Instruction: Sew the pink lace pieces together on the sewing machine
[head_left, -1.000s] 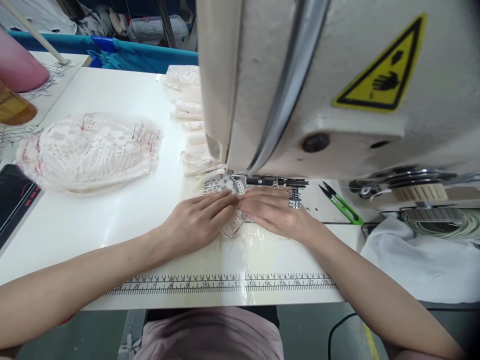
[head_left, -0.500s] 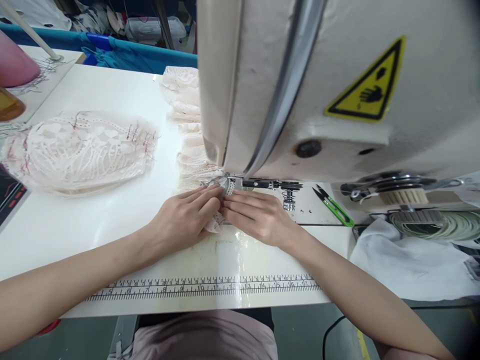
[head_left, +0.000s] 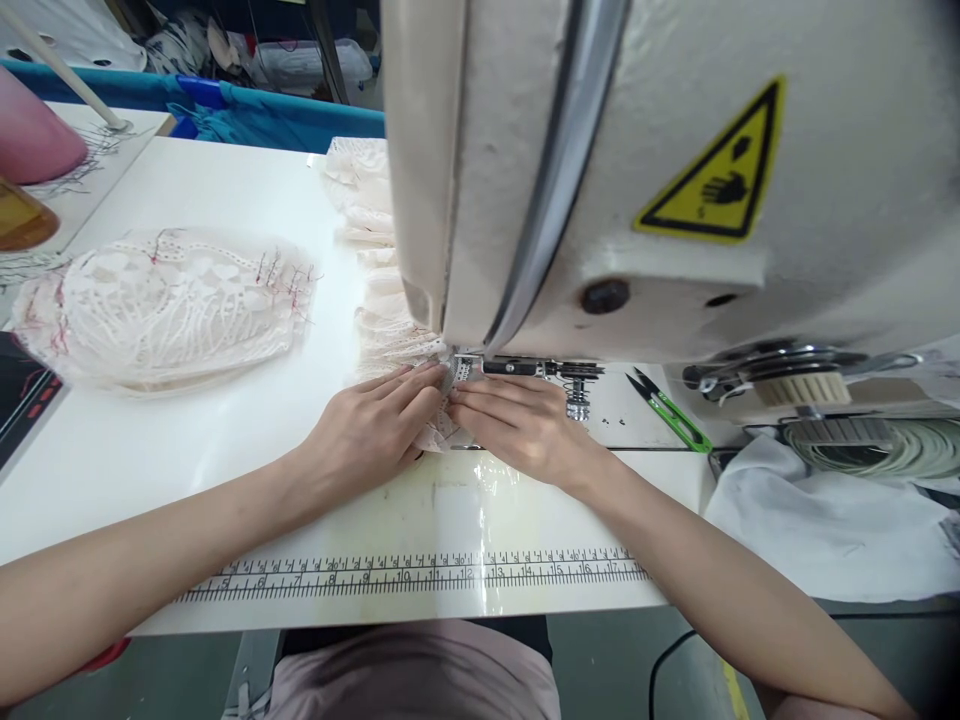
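Note:
A strip of gathered cream lace fabric (head_left: 384,300) runs from the back of the table to the presser foot of a sewing machine (head_left: 510,180). My left hand (head_left: 379,418) presses its fingers together on the lace just left of the foot, thumb tucked in. From the right, my right hand (head_left: 525,425) holds the near end of the lace, fingertips at its edge and close to the left hand. Both thumbs are mostly hidden. A dotted trim band (head_left: 465,368) shows at the foot; the needle tip cannot be made out.
A cream lace piece with red threads (head_left: 180,310) lies at left. Green thread snips (head_left: 671,412) and white cloth (head_left: 832,530) are at right. A printed ruler (head_left: 420,575) runs along the front edge. Pink (head_left: 37,130) and amber (head_left: 26,215) thread cones stand at back left.
The near end of the lace has drawn in slightly toward the foot, with both hands still on it. My right hand sits a little farther right. The camera view has shifted slightly.

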